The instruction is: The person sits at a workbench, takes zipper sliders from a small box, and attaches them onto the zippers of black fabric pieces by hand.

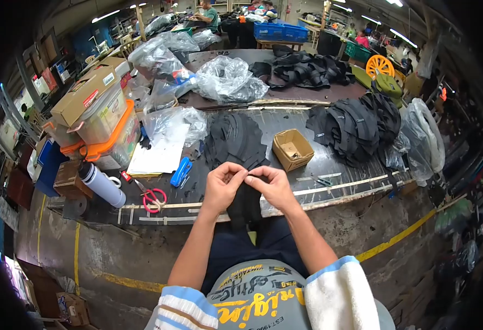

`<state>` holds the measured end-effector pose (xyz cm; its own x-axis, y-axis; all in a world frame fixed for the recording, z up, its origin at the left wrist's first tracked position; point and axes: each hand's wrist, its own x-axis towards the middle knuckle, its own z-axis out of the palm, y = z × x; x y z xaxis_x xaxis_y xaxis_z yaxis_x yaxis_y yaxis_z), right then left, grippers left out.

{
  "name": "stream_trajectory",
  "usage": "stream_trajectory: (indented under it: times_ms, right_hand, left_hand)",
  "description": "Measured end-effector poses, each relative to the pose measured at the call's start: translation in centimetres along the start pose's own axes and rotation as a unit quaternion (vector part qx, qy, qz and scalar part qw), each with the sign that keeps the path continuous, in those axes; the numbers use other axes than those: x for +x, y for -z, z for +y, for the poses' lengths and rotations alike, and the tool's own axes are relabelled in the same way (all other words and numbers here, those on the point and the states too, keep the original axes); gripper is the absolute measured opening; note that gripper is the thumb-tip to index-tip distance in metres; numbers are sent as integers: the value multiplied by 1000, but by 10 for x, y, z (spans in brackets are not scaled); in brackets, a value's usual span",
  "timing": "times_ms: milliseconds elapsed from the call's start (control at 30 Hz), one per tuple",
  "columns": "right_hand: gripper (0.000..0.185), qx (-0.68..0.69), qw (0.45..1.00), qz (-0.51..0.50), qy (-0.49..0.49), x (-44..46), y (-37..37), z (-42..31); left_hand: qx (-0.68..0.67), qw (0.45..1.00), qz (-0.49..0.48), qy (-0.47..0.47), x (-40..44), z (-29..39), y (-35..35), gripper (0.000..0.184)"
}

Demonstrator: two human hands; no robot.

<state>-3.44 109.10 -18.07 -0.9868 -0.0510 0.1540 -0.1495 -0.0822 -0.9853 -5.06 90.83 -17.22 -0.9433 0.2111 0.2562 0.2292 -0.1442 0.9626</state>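
Observation:
My left hand [223,186] and my right hand [274,188] meet over the table's front edge, thumbs and index fingers pinched together. Between the fingertips shows a small dark bit of black zipper tape [244,204], which hangs below them toward my lap. Whether a small slider is also in the fingers I cannot make out. Just beyond the hands lies a fanned pile of black zipper strips [233,137]. To the right of it stands a small open cardboard box [293,151] with a few small pieces inside. A larger heap of black zippers [351,129] lies farther right.
On the left are red-handled scissors [153,201], a blue stapler-like tool [181,171], papers [159,151], a bottle [103,184] and stacked plastic bins [106,132]. Clear plastic bags [227,80] and black material [310,69] lie at the back. Other people work far behind.

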Motion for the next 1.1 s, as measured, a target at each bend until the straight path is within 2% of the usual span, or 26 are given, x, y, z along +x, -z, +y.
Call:
stream_trajectory:
  times_ms: [67,200,300,367,400,533,567,700,767,800,867,900,1000,1033,1067,1100]
  right_hand:
    - [5,1,1000,7,4,0,3,-10]
    - [11,7,995,-90,-42,-10,9,-11]
    - [16,4,993,-106,-53,-2,19,-14]
    - [17,-152,975,-155,-50,5,32,-23]
    - [17,-150,975,-158,-52,8,36,-24]
    - [36,-251,946,-193,-68,27,55,-29]
    - [36,-250,946,-197,-69,32,59,-27]
    - [29,-236,957,-162,-44,49,65,-16]
    - [23,-130,984,-118,-13,62,73,-28]
    - [19,-152,982,-100,-43,71,88,-32]
    - [17,-169,985,27,6,99,129,-39]
    - [18,-161,982,88,48,112,152,-64]
    - [21,-128,925,345,92,141,226,-103]
    - [39,-92,904,407,89,157,279,-93]
    - [45,-70,896,429,90,164,323,-90]
    - [47,-37,843,527,99,167,328,-95]
  left_hand:
    - [25,1000,3,4,5,10,-8,4]
    - [132,987,25,-88,7,21,-20,3]
    - [132,987,25,-88,7,23,-30,2]
    - [133,986,31,-92,9,23,-33,1]
    - [135,986,34,-88,9,20,-32,1]
    - [89,996,9,-30,20,-4,-36,12]
    - [90,995,13,-29,21,-5,-40,12]
    - [-54,998,23,-33,27,-4,-47,31]
    - [-17,999,23,-14,19,-28,-41,35]
    - [17,1000,24,4,11,-47,-37,39]
    - [85,995,18,41,3,-76,-29,48]
    - [83,996,14,43,7,-80,-26,48]
    - [189,981,31,35,16,-88,-7,48]
    - [223,973,40,32,19,-90,0,48]
    - [252,967,41,6,27,-92,5,47]
    - [279,959,39,-25,42,-95,8,46]
